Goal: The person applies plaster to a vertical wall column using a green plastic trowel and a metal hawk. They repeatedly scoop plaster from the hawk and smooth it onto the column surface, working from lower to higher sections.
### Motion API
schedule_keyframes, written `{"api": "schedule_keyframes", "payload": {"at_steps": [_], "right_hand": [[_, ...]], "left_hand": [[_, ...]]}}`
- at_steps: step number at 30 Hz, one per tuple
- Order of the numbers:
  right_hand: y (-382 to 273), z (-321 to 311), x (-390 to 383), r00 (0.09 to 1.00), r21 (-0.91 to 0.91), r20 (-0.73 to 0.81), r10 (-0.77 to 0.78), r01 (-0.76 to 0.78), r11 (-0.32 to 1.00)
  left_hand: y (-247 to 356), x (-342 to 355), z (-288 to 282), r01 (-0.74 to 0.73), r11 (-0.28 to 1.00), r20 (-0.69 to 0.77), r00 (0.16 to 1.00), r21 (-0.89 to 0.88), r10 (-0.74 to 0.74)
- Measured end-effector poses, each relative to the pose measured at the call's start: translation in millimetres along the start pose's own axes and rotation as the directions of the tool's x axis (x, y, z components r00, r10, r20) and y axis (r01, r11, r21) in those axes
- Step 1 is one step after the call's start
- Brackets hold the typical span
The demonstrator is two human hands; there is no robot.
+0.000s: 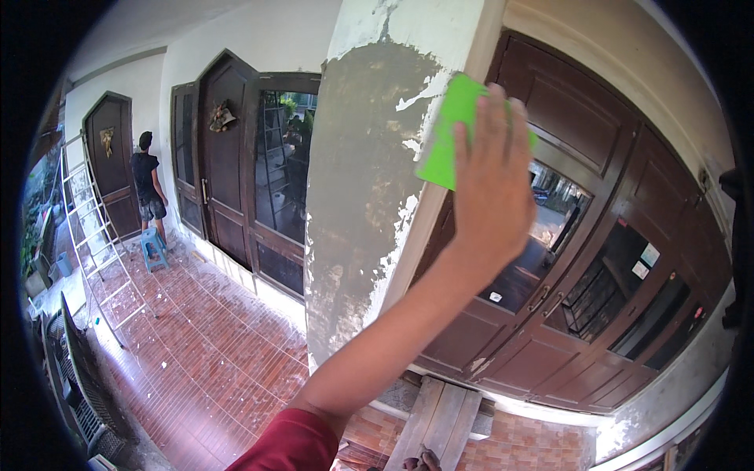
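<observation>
My left hand (496,184) is raised at the upper middle, its back toward me and its fingers laid over a flat green rectangular spreader (446,141). The spreader lies at the right-hand corner of a pillar (369,157), and its left edge is slightly blurred. Grey filler coats the pillar's broad face, with ragged white patches along the corner and white paint above. My left arm, in a red sleeve, crosses the lower middle of the view. The thumb is mostly hidden. My right hand is out of view.
Wooden planks (440,416) lie below, with part of a dark foot on them. Brown panelled doors (565,259) stand at right. A person (147,184) faces the far-left wall near a blue stool (153,250) and a metal ladder (98,235). Debris dots the tiled floor (212,345).
</observation>
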State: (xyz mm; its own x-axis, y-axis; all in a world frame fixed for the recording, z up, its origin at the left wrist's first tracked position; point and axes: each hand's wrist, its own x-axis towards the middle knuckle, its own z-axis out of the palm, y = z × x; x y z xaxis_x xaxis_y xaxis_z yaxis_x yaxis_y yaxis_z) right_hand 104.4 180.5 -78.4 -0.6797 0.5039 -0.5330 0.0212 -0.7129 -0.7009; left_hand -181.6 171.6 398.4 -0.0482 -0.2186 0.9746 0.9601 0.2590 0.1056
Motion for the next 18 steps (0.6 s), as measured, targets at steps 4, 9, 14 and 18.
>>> {"api": "schedule_keyframes", "payload": {"at_steps": [4, 9, 14, 18], "right_hand": [[5, -17, 11, 0.999, 0.019, 0.006, 0.036, -0.036, 0.999], [-1, -18, 4, 0.999, 0.089, 0.026, 0.023, -0.025, 0.996], [-12, -5, -12, 0.993, 0.075, 0.036, 0.108, -0.111, 0.991], [-19, -3, -17, 0.994, 0.080, 0.032, 0.104, -0.106, 0.991]], "left_hand": [[32, -23, -13, 0.020, 0.977, 0.201, 0.979, -0.213, 0.023], [33, -44, -62, 0.018, 0.997, 0.272, 0.962, -0.079, 0.004], [-37, -13, -81, -0.012, 0.999, -0.063, 0.998, 0.051, 0.015], [-72, 19, -53, 0.029, 0.997, -0.116, 0.993, 0.071, -0.020]]}}
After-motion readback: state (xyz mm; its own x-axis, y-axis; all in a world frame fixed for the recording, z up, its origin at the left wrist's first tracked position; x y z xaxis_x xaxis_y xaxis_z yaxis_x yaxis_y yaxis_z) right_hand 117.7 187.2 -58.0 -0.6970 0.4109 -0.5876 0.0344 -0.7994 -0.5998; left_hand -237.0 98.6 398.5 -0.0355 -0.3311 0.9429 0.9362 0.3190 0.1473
